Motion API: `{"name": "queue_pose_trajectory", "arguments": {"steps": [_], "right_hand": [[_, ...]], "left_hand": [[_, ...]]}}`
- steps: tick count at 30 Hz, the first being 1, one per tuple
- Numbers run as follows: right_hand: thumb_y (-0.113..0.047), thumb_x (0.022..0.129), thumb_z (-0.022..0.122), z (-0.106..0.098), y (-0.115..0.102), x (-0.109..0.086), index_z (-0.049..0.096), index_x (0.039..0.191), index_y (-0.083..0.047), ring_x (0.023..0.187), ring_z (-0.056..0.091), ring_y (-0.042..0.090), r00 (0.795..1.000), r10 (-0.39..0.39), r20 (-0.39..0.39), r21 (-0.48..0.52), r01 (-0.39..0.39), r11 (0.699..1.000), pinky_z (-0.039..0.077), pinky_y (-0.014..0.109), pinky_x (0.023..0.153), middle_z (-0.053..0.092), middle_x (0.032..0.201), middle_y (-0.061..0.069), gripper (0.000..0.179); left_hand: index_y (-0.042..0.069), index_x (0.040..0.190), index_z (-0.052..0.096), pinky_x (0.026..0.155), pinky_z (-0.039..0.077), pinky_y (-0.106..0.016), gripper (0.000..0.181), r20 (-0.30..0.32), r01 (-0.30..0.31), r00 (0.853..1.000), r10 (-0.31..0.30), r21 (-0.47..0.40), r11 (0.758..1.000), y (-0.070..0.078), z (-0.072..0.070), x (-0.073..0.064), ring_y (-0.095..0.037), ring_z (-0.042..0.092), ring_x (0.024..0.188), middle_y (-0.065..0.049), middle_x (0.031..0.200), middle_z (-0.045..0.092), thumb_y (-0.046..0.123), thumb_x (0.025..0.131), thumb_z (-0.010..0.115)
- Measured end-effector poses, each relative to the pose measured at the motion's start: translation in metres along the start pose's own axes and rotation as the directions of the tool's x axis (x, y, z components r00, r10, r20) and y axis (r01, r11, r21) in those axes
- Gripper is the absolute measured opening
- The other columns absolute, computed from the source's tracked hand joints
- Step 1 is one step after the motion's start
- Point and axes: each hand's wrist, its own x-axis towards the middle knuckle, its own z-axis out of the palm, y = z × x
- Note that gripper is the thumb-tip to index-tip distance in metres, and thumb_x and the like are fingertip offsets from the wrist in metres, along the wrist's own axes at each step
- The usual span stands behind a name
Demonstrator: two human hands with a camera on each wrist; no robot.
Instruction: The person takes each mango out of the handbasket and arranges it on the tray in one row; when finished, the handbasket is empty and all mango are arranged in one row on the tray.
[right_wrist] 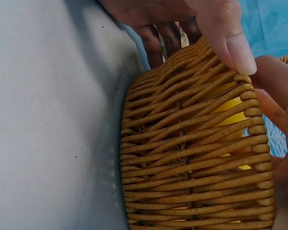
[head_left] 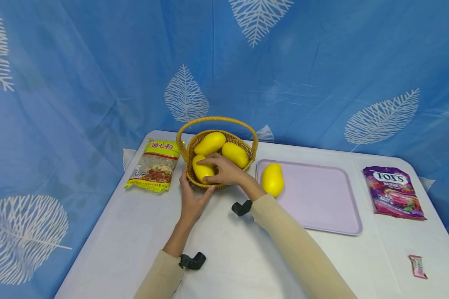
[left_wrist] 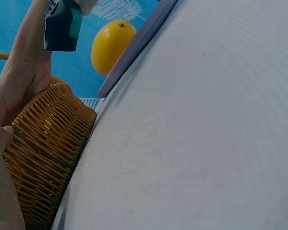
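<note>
A wicker basket with an arched handle stands at the back of the table, holding three yellow mangoes. My left hand holds its near left side, the thumb on the front rim and the fingers round the outer wall, as the right wrist view shows. Reaching inside, my right hand grips the nearest mango between thumb and fingers. Behind it lie another mango and, to the right, a third. One more mango sits on the left end of a pale purple tray.
Left of the basket lies a yellow-edged bag of pasta. A purple Fox's candy bag is right of the tray, with a small wrapped candy nearer the front. A blue leaf-patterned curtain hangs behind the white table.
</note>
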Motion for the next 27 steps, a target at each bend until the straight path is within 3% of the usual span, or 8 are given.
{"name": "queue_pose_trajectory", "arguments": {"steps": [12, 18, 27], "right_hand": [[-0.028, 0.089, 0.073, -0.003, -0.001, -0.003, 0.058, 0.138, -0.021, 0.139, 0.039, 0.027, 1.0, -0.003, -0.018, 0.023, 0.003, 1.0, 0.039, 0.044, 0.111, 0.043, 0.149, 0.011, 0.051], [-0.027, 0.088, 0.074, -0.009, -0.005, -0.008, 0.058, 0.138, -0.02, 0.138, 0.04, 0.031, 0.996, -0.022, -0.092, 0.055, 0.027, 0.998, 0.042, 0.046, 0.108, 0.04, 0.15, 0.015, 0.053], [-0.026, 0.085, 0.077, -0.03, -0.025, -0.029, 0.06, 0.136, -0.021, 0.128, 0.051, 0.03, 0.974, -0.074, -0.212, 0.057, 0.088, 0.994, 0.054, 0.041, 0.091, 0.04, 0.15, 0.011, 0.054]], "left_hand": [[0.014, 0.157, 0.006, 0.117, 0.024, -0.054, 0.101, -0.007, -0.011, 1.0, 0.011, -0.022, 1.0, -0.001, 0.002, 0.0, -0.028, 0.021, 0.147, -0.012, 0.16, 0.014, 0.027, 0.086, 0.077], [0.014, 0.157, 0.005, 0.117, 0.024, -0.055, 0.101, -0.006, -0.01, 1.0, 0.01, -0.037, 0.999, -0.003, 0.002, 0.0, -0.027, 0.02, 0.147, -0.01, 0.16, 0.013, 0.026, 0.086, 0.076], [0.017, 0.157, 0.005, 0.118, 0.023, -0.054, 0.101, -0.001, -0.005, 1.0, 0.005, -0.028, 1.0, -0.002, 0.001, 0.0, -0.028, 0.019, 0.148, -0.01, 0.16, 0.014, 0.028, 0.086, 0.076]]}}
